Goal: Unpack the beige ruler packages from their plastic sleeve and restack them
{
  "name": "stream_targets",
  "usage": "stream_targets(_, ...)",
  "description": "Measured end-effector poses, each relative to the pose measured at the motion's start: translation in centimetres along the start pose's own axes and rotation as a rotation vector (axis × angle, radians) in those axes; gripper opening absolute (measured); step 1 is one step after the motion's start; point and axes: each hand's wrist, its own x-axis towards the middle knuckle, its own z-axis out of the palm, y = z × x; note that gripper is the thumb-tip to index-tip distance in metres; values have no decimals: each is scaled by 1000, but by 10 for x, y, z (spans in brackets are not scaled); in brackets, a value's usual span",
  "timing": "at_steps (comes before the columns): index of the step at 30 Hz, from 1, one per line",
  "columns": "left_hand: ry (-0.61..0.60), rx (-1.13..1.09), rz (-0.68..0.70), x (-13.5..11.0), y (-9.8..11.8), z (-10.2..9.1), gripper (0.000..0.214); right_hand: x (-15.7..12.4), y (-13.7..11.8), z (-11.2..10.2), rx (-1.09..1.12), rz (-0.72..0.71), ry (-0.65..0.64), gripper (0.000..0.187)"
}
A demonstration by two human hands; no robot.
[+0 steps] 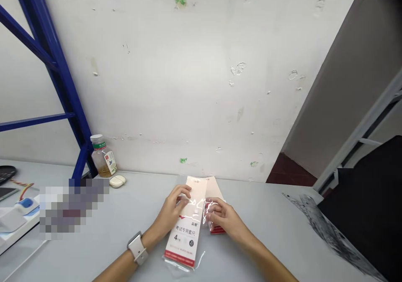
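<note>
A ruler set packet [182, 236], a white and pale pink card with a red band at its foot, lies in a clear glossy plastic sleeve on the table. My left hand [176, 204], a watch on its wrist, grips the packet's left edge with curled fingers and thumb. On the other side, my right hand [221, 216] pinches the sleeve's clear right edge. A second pale card [215, 185] with a red foot is partly hidden behind the first packet and my right fingers. Glare on the plastic hides some of the print.
Against the wall stand a clear jar [103, 158] with a white lid and a cream mouse-like object [117, 181]. A power strip [21, 225] with cables lies at left, under a blue metal frame [59, 60]. Black fabric [367, 215] and crumpled plastic [326, 227] occupy the right.
</note>
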Motion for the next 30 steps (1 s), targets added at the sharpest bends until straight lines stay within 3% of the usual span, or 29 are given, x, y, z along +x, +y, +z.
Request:
stream_targets(6,42,255,-14,15,-33,-53,16,-3,-10,-31,-636,-97,209,35)
stream_targets(9,19,500,24,18,-53,-74,24,-5,-12,-42,-811,31,172,55)
stream_targets(12,-25,592,38,16,-62,-81,29,-7,-10,-44,-891,145,86,77)
stream_targets(14,-45,641,60,14,-60,-77,29,-7,-9,-43,-913,154,57,77)
stream_targets(16,-70,709,112,12,-51,-66,27,-7,-7,-41,-918,144,80,64)
stream_targets(20,-190,776,200,8,-27,-30,28,-3,-5,-44,-841,87,175,31)
stream_targets(23,-258,890,184,9,-14,-6,28,0,-2,-50,-750,53,231,15)
stream_targets(27,-250,990,134,16,-8,11,21,2,2,-56,-696,59,291,12)
stream_targets(30,-211,977,102,20,-11,16,20,1,4,-59,-700,86,254,12)
